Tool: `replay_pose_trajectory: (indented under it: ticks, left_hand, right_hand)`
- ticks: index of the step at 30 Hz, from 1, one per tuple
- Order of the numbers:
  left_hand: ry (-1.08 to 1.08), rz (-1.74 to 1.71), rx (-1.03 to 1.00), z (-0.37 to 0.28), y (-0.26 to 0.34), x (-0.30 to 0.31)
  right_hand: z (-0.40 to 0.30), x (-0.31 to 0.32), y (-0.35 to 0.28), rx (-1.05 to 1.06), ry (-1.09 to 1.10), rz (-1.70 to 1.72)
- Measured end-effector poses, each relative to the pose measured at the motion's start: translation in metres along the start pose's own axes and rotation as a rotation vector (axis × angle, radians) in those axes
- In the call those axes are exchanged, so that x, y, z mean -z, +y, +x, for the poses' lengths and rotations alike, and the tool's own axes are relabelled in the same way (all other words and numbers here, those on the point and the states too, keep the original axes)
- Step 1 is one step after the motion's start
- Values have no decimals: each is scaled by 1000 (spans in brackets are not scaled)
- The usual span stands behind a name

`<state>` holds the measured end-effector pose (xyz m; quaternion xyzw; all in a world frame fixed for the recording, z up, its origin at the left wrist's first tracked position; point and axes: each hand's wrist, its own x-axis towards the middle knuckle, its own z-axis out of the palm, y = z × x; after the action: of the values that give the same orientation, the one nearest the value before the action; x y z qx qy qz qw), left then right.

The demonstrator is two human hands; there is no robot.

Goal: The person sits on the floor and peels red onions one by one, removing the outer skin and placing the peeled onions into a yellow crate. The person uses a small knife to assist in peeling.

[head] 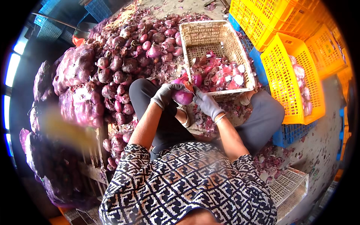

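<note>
Over the near rim of the crate, my left hand [166, 95] in a grey glove grips a red onion [182, 97] with smooth, shiny purple flesh. My right hand [206, 102], gloved the same way, meets the onion from the other side. Its fingertips pinch a brownish flap of dry onion skin [189, 86] at the onion's top. Whether the right hand also holds a small tool is hidden by the fingers. Just beyond stands a dirty white plastic crate [194, 32], partly filled with loose onion skins and cut ends [216, 73].
A large heap of unpeeled red onions [132, 64] spreads to the left, beside stacked mesh sacks of onions [78, 67]. At right, a yellow crate [284, 81] holding peeled onions [302, 84] rests on a blue crate [292, 133]. More yellow crates [270, 19] are stacked behind.
</note>
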<state>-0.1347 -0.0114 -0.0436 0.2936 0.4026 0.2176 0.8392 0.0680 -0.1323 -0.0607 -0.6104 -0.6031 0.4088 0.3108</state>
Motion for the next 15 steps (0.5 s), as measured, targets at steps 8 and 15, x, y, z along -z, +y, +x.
replay_pose_trajectory:
  ticks: [8, 15]
  left_hand:
    - [213, 243, -278, -5, -10, -24]
    - [101, 101, -507, -16, 17, -75]
  right_hand:
    - [9, -21, 5, 171, 392, 119]
    - [5, 40, -53, -175, 239, 766]
